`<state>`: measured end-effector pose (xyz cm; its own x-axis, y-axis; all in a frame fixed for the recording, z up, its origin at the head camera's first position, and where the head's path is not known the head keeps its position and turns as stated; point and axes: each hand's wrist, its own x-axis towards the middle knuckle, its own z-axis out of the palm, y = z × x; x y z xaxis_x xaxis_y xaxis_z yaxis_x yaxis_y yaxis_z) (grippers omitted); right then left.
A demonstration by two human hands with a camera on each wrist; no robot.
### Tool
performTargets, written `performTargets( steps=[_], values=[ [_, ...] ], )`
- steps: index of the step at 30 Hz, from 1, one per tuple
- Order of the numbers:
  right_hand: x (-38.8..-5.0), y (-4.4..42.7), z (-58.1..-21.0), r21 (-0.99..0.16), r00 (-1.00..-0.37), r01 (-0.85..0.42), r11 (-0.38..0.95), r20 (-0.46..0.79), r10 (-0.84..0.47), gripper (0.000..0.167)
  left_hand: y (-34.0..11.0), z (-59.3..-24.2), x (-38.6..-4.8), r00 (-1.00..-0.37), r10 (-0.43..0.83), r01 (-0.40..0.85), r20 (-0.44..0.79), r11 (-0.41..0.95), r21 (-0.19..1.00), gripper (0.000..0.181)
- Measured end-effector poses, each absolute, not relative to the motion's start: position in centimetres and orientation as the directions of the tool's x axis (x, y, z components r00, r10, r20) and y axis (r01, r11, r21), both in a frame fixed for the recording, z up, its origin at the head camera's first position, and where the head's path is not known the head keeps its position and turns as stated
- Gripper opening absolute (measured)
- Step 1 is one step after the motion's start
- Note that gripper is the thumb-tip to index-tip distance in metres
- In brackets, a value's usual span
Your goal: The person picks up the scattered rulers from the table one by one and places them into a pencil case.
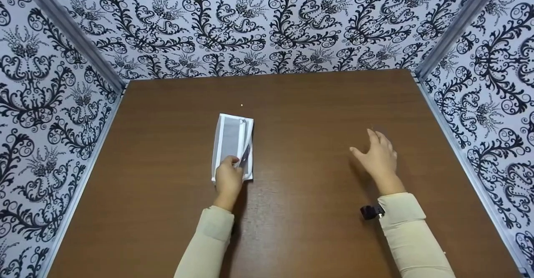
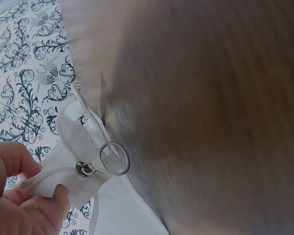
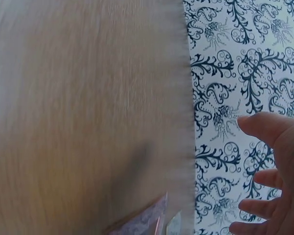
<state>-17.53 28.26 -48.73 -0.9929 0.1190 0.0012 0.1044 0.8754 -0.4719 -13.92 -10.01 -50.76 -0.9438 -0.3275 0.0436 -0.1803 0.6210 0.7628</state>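
Observation:
A flat zip pouch (image 1: 229,136) with grey see-through panels and white edging lies on the brown table, left of the middle. My left hand (image 1: 228,178) pinches its zipped edge near the end closest to me, and that edge is raised. In the left wrist view, thumb and fingers grip the white fabric (image 2: 54,183) beside the zip slider (image 2: 81,169), which carries a metal ring. The zip seems partly open. My right hand (image 1: 379,157) is over the table at the right, its fingers spread and holding nothing.
In the right wrist view, a pointed purplish corner (image 3: 144,219) of some thing shows at the bottom edge; its kind is unclear. Patterned walls (image 1: 267,27) with grey corner strips border the table (image 1: 300,144) at the back and sides. A tiny pale speck (image 1: 241,105) lies beyond the pouch.

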Motion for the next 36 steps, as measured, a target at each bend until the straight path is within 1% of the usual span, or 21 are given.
performTargets(
  steps=[6,12,17,19,24,29,33,36],
  values=[
    [-17.2,29.1,-48.8,-0.498,-0.99,0.137,0.856,-0.039,0.135,0.087,-9.9,-50.8,-13.9,-0.943,-0.327,-0.166,0.063,0.626,0.762,0.026],
    [-16.8,29.7,-49.1,-0.493,-0.988,0.149,0.857,-0.044,0.146,0.088,-9.9,-50.8,-13.8,-0.941,-0.32,-0.133,0.107,0.643,0.754,0.025],
    [-16.4,30.5,-49.4,-0.484,-0.986,0.167,0.859,-0.062,0.157,0.088,-9.9,-50.8,-13.8,-0.939,-0.33,-0.143,0.1,0.635,0.759,0.024],
    [-16.2,30.8,-49.5,-0.479,-0.984,0.177,0.86,-0.077,0.159,0.088,-9.9,-50.8,-13.9,-0.939,-0.333,-0.156,0.084,0.631,0.76,0.025],
    [-15.7,31.4,-49.7,-0.482,-0.979,0.204,0.852,-0.125,0.163,0.09,-9.9,-50.8,-13.8,-0.939,-0.333,-0.156,0.089,0.64,0.752,0.024],
    [-15.4,31.9,-50.0,-0.522,-0.973,0.226,0.823,-0.167,0.161,0.093,-9.9,-50.8,-13.8,-0.938,-0.336,-0.156,0.086,0.632,0.759,0.024],
    [-15.3,32.3,-50.2,-0.575,-0.967,0.246,0.781,-0.194,0.162,0.093,-9.9,-50.8,-13.8,-0.94,-0.331,-0.156,0.083,0.632,0.76,0.024],
    [-15.4,32.5,-50.2,-0.596,-0.964,0.259,0.76,-0.208,0.165,0.092,-10.1,-50.8,-13.8,-0.949,-0.31,-0.158,0.057,0.624,0.765,0.026]
  ],
)
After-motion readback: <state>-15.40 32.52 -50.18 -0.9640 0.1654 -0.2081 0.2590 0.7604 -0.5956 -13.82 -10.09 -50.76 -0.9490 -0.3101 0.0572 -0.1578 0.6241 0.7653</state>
